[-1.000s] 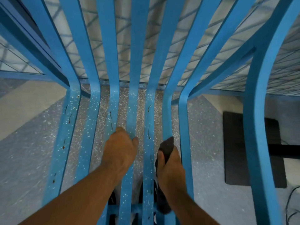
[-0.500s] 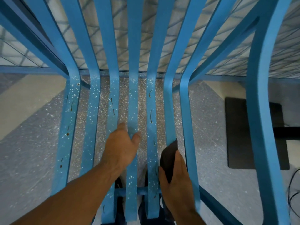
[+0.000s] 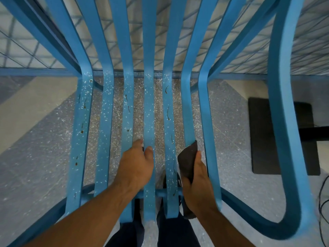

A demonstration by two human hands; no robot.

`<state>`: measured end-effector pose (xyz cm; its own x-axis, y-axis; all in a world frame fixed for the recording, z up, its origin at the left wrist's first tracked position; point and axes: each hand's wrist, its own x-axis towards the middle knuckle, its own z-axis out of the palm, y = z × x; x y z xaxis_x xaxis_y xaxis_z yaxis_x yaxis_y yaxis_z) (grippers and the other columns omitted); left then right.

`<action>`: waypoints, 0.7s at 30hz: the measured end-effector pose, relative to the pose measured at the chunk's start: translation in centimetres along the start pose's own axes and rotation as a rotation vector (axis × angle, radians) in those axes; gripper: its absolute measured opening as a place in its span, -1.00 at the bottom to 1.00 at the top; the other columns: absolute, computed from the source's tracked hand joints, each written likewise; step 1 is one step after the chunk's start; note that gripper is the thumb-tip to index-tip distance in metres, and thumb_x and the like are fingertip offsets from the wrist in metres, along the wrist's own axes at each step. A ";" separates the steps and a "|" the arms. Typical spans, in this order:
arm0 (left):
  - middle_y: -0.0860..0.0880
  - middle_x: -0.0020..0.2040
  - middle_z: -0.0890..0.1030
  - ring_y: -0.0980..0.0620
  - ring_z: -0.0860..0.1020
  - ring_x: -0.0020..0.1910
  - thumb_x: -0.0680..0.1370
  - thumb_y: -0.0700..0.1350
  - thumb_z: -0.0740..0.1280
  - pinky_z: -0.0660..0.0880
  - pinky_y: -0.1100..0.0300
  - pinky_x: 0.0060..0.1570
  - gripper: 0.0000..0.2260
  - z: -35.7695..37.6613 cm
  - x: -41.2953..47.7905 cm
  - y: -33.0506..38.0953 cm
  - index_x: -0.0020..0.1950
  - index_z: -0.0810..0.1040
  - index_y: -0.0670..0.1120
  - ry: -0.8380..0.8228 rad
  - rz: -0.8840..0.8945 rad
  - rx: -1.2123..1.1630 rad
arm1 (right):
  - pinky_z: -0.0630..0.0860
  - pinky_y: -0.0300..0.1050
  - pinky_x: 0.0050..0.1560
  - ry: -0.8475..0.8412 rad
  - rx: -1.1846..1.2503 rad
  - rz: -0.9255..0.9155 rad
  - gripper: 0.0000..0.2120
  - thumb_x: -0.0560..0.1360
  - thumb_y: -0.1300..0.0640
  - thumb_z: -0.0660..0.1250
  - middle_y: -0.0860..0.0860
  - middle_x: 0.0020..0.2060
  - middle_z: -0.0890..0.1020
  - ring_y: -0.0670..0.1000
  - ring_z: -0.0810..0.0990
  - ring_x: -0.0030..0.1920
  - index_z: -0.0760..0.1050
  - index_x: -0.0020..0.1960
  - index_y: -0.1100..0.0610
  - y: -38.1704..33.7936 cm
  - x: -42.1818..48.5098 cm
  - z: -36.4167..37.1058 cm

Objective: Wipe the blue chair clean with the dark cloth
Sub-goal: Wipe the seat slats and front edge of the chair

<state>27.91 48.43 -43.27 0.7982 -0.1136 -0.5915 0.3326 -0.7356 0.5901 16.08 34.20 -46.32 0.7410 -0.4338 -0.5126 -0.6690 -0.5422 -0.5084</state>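
Speckled grey floor point(image 3: 44, 157) fills mid frame, with a pale beige band point(image 3: 32, 107) crossing at left. Dark mat point(image 3: 258, 139) at right (black cables point(image 3: 319, 198) lower right). Gridded pale wall point(image 3: 23, 49) along top.

Soft, even, fairly bright light is spread over the scene; no glare or hard shadow is seen. A faint criss-cross of dark lines is shown at 12 o'clock. Strong wide-angle distortion is present: the slats of the blue chair point(image 3: 148, 113) are bowed outward toward the edges. The centre is rendered sharply, while its frame is smeared by blur from 3 to 5 o'clock.
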 end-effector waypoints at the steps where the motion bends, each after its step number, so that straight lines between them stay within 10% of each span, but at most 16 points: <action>1: 0.09 -0.12 0.56 0.06 0.60 -0.25 0.65 0.04 0.12 0.53 0.20 -0.24 -0.54 0.1 -0.4 -0.2 0.50 0.24 -0.13 -0.011 0.000 -0.001 | 0.38 0.09 0.38 0.009 0.024 0.012 -0.25 0.59 0.05 0.25 0.05 0.47 0.32 0.10 0.40 0.39 -0.22 0.54 -0.10 0.4 -0.6 0.2; 9: 0.10 -0.05 0.51 0.29 0.45 -0.36 0.66 0.09 0.05 0.26 0.49 -0.45 -0.49 1.3 -4.5 -1.6 0.56 0.11 -0.09 -0.103 -0.040 0.023 | 0.43 0.10 0.35 0.055 0.204 0.038 -0.31 0.58 -0.01 0.19 -0.13 0.52 0.23 -0.02 0.34 0.44 -0.14 0.53 -0.33 5.1 -8.4 2.7; 13: -0.11 0.25 0.55 0.13 0.51 -0.15 0.66 0.10 0.07 0.44 0.27 -0.07 -0.49 1.9 -5.9 -2.9 0.55 0.14 -0.09 -0.066 -0.038 0.018 | 0.41 0.19 0.35 0.003 0.479 0.096 -0.41 0.57 -0.12 0.16 -0.26 0.47 0.29 -0.07 0.35 0.45 0.00 0.53 -0.30 5.7 -10.2 2.2; 17: -0.11 0.28 0.54 0.07 0.57 -0.09 0.66 0.09 0.07 0.48 0.25 0.01 -0.51 2.3 -7.6 -3.4 0.55 0.15 -0.07 -0.077 -0.051 0.017 | 0.46 -0.20 0.26 -0.056 0.711 0.201 -0.57 0.62 0.23 0.19 -0.17 0.33 0.51 -0.07 0.55 0.27 0.38 0.41 -0.13 5.7 -13.9 1.4; 21: -0.07 0.29 0.53 0.31 0.38 -0.30 0.67 0.06 0.06 0.35 0.42 -0.15 -0.53 2.4 -9.2 -3.7 0.55 0.15 -0.06 -0.067 -0.085 -0.019 | 0.38 0.12 0.35 0.096 0.530 0.416 -0.69 0.61 0.01 0.23 -0.07 0.18 0.63 0.00 0.58 0.23 0.46 0.33 -0.19 9.0 -17.2 4.5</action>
<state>18.16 50.56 -41.32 0.7319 -0.0964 -0.6746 0.4074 -0.7317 0.5465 -2.93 40.05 -45.18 0.4016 -0.6052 -0.6874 -0.8188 0.0990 -0.5655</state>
